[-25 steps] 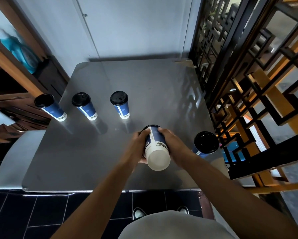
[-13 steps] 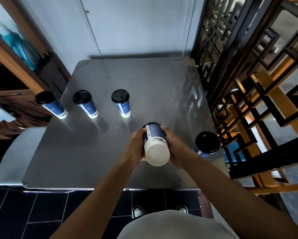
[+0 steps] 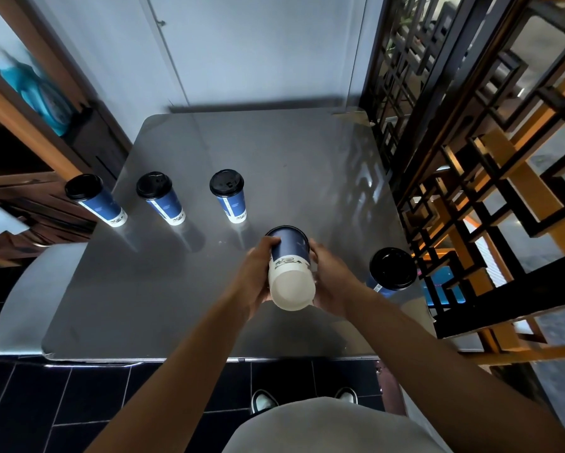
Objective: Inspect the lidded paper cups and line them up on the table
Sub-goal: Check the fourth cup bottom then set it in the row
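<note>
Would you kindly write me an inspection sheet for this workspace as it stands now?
Surface: grey metal table, bare apart from cups.
Job's things: three lidded cups upright in a row, left cup, middle cup, third cup; fifth cup upright near the right edge; held cup tipped, base toward camera.
Clutter: nothing seen.
Grippers: left hand and right hand grip the held cup.
Cables: nothing seen.
Surroundings: lattice screen right, wooden shelving left, dark tiled floor.

Likely a café or takeaway shop: a steel table [image 3: 176,289] bearing lidded paper cups [image 3: 228,196], an ornate lattice screen [image 3: 454,142] at three o'clock.
</note>
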